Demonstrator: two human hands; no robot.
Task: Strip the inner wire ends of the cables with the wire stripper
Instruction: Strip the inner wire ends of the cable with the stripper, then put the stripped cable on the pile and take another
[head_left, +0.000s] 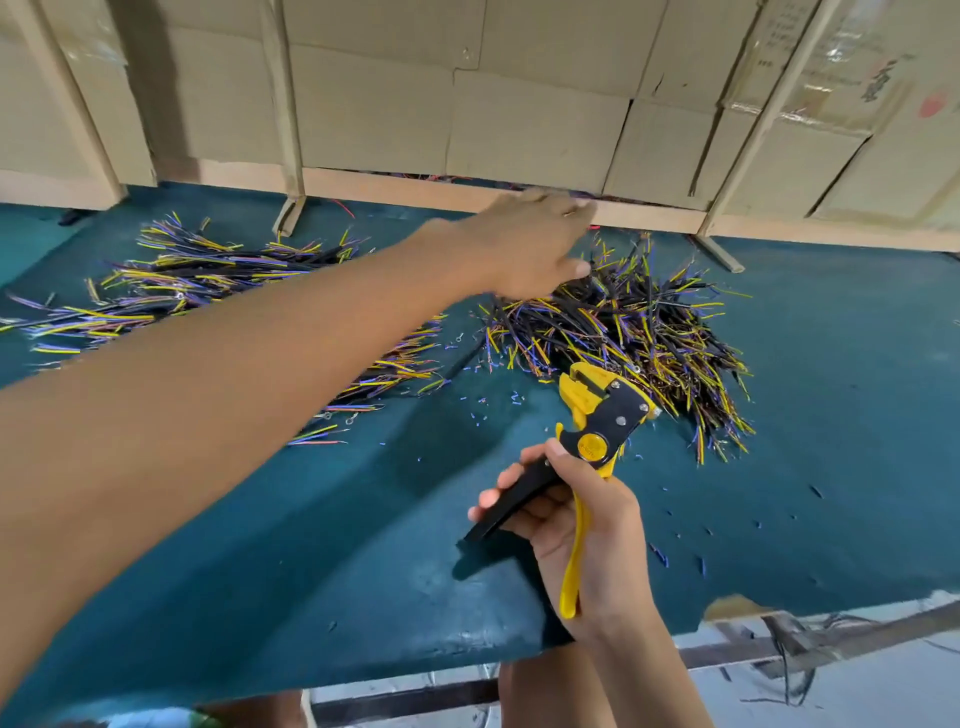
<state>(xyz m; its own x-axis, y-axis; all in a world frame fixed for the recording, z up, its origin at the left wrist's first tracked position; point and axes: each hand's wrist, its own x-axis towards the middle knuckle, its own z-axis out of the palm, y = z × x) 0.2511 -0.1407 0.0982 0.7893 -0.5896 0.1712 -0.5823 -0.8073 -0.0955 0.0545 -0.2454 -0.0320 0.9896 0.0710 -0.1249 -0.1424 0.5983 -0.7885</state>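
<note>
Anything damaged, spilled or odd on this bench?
Yes. The green table cover is torn at the front edge, near the right hand holding the wire stripper. Small insulation scraps lie scattered across it, apart from the cable piles.

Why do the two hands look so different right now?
The left hand reaches far out over the right cable pile, fingers spread, holding nothing I can see. The right hand stays close, curled around the yellow-and-black wire stripper. Both hang above the green table.
</note>
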